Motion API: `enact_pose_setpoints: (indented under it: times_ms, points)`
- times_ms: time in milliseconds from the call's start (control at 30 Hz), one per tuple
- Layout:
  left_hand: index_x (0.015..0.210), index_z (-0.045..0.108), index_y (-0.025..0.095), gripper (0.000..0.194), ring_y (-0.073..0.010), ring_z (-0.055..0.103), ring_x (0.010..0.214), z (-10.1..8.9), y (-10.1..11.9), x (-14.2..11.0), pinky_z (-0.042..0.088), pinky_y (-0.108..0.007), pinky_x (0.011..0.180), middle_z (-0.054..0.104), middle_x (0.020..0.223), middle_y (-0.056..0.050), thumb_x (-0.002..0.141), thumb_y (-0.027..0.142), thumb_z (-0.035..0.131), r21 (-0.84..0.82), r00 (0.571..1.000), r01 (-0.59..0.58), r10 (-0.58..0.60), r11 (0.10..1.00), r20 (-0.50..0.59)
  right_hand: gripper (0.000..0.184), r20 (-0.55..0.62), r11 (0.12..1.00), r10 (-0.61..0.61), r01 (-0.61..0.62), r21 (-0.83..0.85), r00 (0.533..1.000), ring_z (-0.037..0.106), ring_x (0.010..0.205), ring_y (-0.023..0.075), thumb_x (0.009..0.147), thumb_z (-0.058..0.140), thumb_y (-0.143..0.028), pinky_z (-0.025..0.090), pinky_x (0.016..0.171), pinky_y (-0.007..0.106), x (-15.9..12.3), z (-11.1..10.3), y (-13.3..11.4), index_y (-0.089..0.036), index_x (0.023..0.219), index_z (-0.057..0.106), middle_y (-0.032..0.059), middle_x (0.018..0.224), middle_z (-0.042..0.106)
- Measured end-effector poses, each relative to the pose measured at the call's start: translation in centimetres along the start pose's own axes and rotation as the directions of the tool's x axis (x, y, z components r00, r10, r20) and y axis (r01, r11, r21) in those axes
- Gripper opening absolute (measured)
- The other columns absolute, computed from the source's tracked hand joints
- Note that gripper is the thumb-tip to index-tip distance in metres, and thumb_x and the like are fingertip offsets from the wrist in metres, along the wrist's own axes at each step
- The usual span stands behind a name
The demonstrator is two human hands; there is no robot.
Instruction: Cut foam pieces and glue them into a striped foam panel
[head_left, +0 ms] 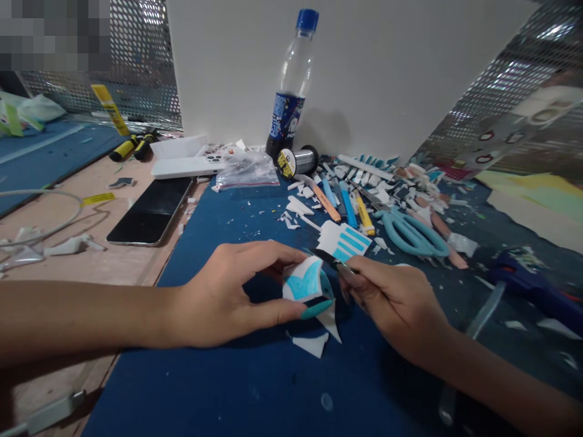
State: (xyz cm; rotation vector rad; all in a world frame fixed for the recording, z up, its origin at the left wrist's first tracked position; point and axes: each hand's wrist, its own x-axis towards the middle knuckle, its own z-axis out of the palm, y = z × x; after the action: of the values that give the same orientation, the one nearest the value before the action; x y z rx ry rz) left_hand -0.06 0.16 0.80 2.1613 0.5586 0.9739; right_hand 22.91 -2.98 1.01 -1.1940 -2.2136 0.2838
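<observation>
My left hand (pixel 246 291) grips a small white piece with bright blue colouring (pixel 303 280), thumb below it and fingers behind. It looks like cut foam or card; I cannot tell which. In my right hand (pixel 392 297) is a slim dark craft knife (pixel 332 259), its tip close to the top edge of the blue-and-white piece. Whether the tip touches is unclear. White offcuts (pixel 312 345) lie on the blue mat (pixel 255 394) just under the hands. Beyond them rests a flat white piece with blue stripes (pixel 348 243).
Light blue scissors (pixel 412 233), several markers (pixel 348 206) and a heap of scraps lie behind my right hand. A glue gun (pixel 537 291) is at the right. At the back stand a cola bottle (pixel 289 112) and a wire spool (pixel 298 162). A phone (pixel 152 212) lies left.
</observation>
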Motion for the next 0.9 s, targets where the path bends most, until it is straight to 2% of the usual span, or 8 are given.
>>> enact_pose_setpoints:
  times_ms: [233,367,567,733,900]
  points:
    - [0.105,0.058,0.015,0.032,-0.0129,0.065,0.08,-0.03,0.13,-0.07,0.055,-0.02,0.073,0.069,0.093,-0.005,0.077,0.024,0.07,0.002,1.0,-0.018,0.018,1.0,-0.017,0.036,-0.041,0.987,-0.083,0.077,-0.139,0.996,0.033,0.035,0.0065,0.095,0.034,-0.027,0.023,0.037,0.021,0.32,-0.07,-0.55,-0.02,0.06,0.041,-0.0054,0.045,0.038]
    - [0.1,0.059,0.014,0.028,-0.013,0.064,0.074,0.08,-0.14,-0.16,0.054,-0.022,0.068,0.067,0.085,-0.005,0.077,0.026,0.07,0.069,0.995,-0.085,0.088,0.994,-0.046,0.033,-0.074,0.985,-0.108,0.096,-0.141,0.991,0.031,0.035,0.0064,0.095,0.036,-0.026,0.022,0.038,0.022,-0.04,0.35,-0.19,-0.02,0.063,0.043,-0.0058,0.046,0.038]
    - [0.096,0.058,0.014,0.028,-0.0144,0.064,0.077,0.22,-0.44,-0.25,0.053,-0.023,0.069,0.067,0.084,-0.007,0.075,0.025,0.072,0.092,0.985,-0.154,0.16,0.984,-0.069,0.03,-0.077,0.984,-0.13,0.12,-0.131,0.988,0.031,0.038,0.0059,0.095,0.037,-0.023,0.022,0.038,0.021,-0.17,0.61,-0.07,-0.02,0.065,0.042,-0.006,0.049,0.037]
    - [0.091,0.058,0.013,0.023,-0.0135,0.063,0.075,0.2,-0.21,-0.19,0.053,-0.023,0.068,0.067,0.087,-0.008,0.075,0.021,0.072,0.05,0.99,-0.135,0.137,0.99,-0.043,0.027,-0.069,0.983,-0.155,0.146,-0.114,0.986,0.032,0.039,0.0057,0.093,0.039,-0.017,0.024,0.04,0.02,-0.09,0.64,-0.18,-0.02,0.066,0.042,-0.0063,0.051,0.037]
    - [0.091,0.059,0.012,0.023,-0.0153,0.064,0.083,0.16,-0.1,-0.1,0.053,-0.023,0.074,0.068,0.089,-0.009,0.075,0.02,0.072,0.052,0.99,-0.135,0.136,0.989,-0.02,0.027,-0.066,0.981,-0.163,0.154,-0.121,0.984,0.031,0.039,0.0069,0.092,0.038,-0.016,0.025,0.04,0.02,-0.18,0.73,-0.18,-0.021,0.065,0.041,-0.0061,0.051,0.035]
